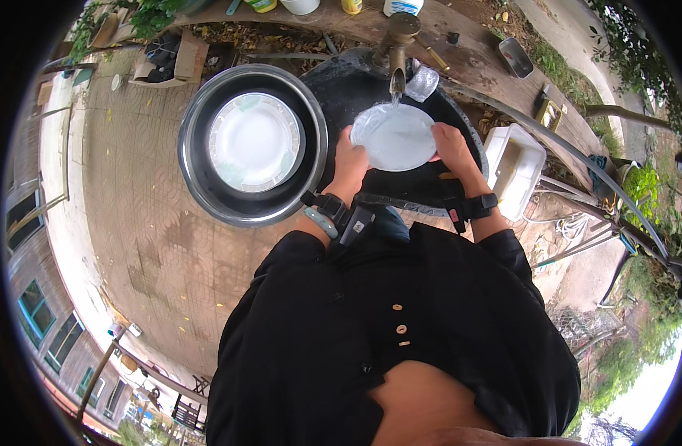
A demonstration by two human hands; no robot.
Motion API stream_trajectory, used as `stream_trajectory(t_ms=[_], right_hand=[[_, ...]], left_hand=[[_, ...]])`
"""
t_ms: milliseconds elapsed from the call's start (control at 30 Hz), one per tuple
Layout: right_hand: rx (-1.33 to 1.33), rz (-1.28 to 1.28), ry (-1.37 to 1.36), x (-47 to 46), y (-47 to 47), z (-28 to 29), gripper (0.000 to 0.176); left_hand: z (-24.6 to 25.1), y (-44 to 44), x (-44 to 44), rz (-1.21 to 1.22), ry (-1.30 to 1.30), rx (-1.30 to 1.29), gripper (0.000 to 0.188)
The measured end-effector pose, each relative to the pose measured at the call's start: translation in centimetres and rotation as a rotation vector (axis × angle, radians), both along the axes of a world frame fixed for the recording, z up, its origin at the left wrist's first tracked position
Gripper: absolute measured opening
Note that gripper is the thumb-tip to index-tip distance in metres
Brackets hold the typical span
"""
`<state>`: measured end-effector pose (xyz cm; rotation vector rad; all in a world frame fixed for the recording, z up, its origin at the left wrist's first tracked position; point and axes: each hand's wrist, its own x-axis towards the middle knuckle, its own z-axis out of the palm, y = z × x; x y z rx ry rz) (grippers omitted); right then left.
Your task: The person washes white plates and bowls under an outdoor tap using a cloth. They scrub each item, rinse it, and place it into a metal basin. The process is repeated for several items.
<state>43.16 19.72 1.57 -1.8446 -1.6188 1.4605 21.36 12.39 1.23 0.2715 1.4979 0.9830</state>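
Note:
A white plate (394, 137) is held between my two hands, over a black basin (341, 92). Water runs from a brass-coloured faucet (397, 72) onto its far edge. My left hand (350, 159) grips the plate's left rim, and my right hand (451, 146) grips its right rim. To the left stands a round stainless steel bowl (187, 161), in which lies a white plate with a patterned rim (255, 142). A crumpled silvery piece (422, 83) rests beside the faucet. The fingers beneath the held plate are mostly hidden.
A white plastic tub (533, 153) stands right of the basin. Behind runs a wooden plank counter (469, 61) with a small metal tray (515, 58) and several containers. A cardboard box (190, 58) with dark contents sits at the back left. A curved pipe passes along the right.

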Motion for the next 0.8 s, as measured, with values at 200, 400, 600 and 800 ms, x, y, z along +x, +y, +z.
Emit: stream_trajectory(t_ms=[200,400,600,800], right_hand=[[-0.321,-0.069,0.185,1.6,-2.3,1.4,0.032],[-0.423,0.171,0.173,-2.1,-4.7,4.6,0.033],[-0.258,0.317,0.557,-9.3,-5.1,7.4,0.034],[0.238,0.18,0.235,-9.9,-3.9,11.3,0.022]], left_hand=[[5.9,-0.8,-1.5,-0.44,0.362,0.011,0.049],[11.3,-3.9,-5.6,-0.532,0.914,0.279,0.041],[11.3,-8.7,-12.5,-0.118,1.067,0.227,0.033],[5.6,-10.7,-18.9,0.164,0.989,0.146,0.034]])
